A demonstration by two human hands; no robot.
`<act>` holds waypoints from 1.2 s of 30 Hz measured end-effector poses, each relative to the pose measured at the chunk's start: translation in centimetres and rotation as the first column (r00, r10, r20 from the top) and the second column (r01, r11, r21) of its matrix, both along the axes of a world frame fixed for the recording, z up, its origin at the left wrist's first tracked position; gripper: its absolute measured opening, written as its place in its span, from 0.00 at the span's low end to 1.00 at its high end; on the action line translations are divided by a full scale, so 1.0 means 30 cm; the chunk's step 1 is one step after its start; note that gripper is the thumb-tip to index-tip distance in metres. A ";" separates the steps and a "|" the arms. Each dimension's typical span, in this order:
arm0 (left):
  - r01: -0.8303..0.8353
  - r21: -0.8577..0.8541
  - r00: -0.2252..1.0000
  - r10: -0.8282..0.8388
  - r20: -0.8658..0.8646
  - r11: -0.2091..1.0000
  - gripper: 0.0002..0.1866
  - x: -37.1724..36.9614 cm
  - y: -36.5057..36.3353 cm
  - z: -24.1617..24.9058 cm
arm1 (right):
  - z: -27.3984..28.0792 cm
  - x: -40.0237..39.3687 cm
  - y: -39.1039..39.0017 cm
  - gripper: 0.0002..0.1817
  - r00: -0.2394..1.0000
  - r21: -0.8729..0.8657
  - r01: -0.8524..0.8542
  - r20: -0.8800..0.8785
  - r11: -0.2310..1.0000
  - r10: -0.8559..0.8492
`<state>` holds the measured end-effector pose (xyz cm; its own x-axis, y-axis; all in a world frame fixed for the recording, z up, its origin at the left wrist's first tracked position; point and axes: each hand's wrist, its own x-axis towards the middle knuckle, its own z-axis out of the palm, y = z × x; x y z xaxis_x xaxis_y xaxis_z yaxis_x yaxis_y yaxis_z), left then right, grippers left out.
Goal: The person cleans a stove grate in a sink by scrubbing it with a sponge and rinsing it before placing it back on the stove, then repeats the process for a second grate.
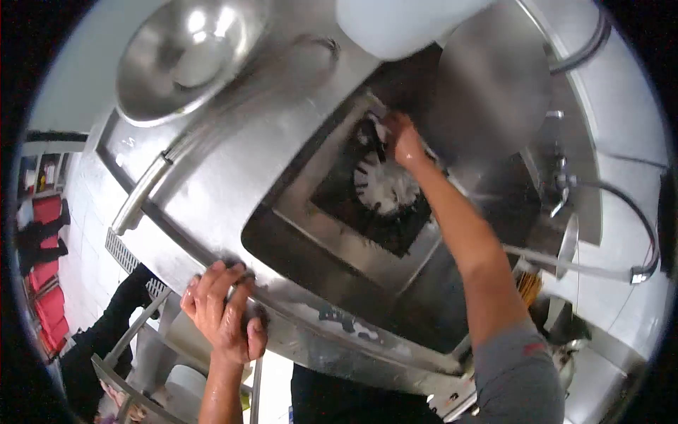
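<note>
My right hand (404,141) reaches down into the metal sink (296,265), its fingers curled at the edge of a square metal pan (311,230) that lies in the basin. What the fingers hold there is too blurred to make out. A dark object (367,134) is beside them, and a pale round shape (385,187) with dark slots shows inside the pan. On the sink's front rim rests my left hand (222,307), wet, its fingers apart and holding nothing.
A large steel bowl (148,78) and a whisk (145,191) lie on the left drainboard. Behind the sink are a white container (395,21) and a large round metal sheet (494,78). A tap (561,180) with a hose stands at the right.
</note>
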<state>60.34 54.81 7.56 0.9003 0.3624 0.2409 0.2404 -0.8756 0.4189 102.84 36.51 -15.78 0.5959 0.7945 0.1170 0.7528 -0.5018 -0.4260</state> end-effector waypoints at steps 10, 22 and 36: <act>0.000 0.033 1.000 0.000 0.002 0.999 0.22 0.024 -0.020 0.020 | 0.192 -0.050 0.057 0.23 0.990 -0.174 -0.045 0.125 0.984 0.068; -0.020 0.039 1.000 0.020 0.004 0.999 0.20 0.022 -0.008 0.020 | 0.076 -0.266 -0.028 0.19 0.973 -0.483 0.013 0.209 0.876 0.100; -0.017 0.026 0.999 0.016 0.029 1.000 0.20 0.023 -0.002 0.027 | 0.240 -0.250 -0.038 0.11 0.989 -0.355 -0.099 0.064 0.930 0.130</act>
